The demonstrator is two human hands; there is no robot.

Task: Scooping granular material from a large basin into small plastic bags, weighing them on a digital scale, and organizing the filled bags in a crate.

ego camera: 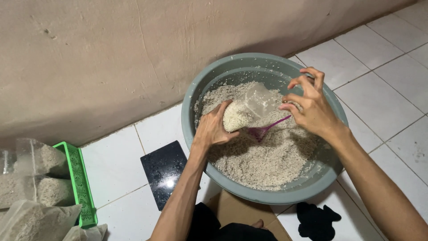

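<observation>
At the far left, about nine o'clock from the person, filled bags (31,196) of a pale grain lie in and beside a green basket (80,187). A little to the right, a dark tile (164,172) lies flat on the white floor (116,165), near the wall (89,53).

Then comes the left hand (213,127). Its fingers are wrapped around the lower part of a clear bag (249,109), which is tilted, with its open mouth pointing to about two o'clock. The bottom of the bag is already full of grain. The bag is held over the middle of the grey basin (267,194), which stands on the floor at twelve o'clock from the person and is well filled with the same grain (263,160).

Just under the bag a purple scoop (267,129) rests on the grain, its handle toward three o'clock. No hand holds it.

To the right, the right hand (310,105) is at the mouth of the bag. Its fingers are curled and a little spread, and they seem to pinch the plastic edge, though I cannot tell this for sure.

I judge that the bag is partly filled and its mouth is being handled. The next move asks for a steady grip on the mouth, so no grain spills.

At five o'clock a black cloth (316,221) lies on the floor.
</observation>
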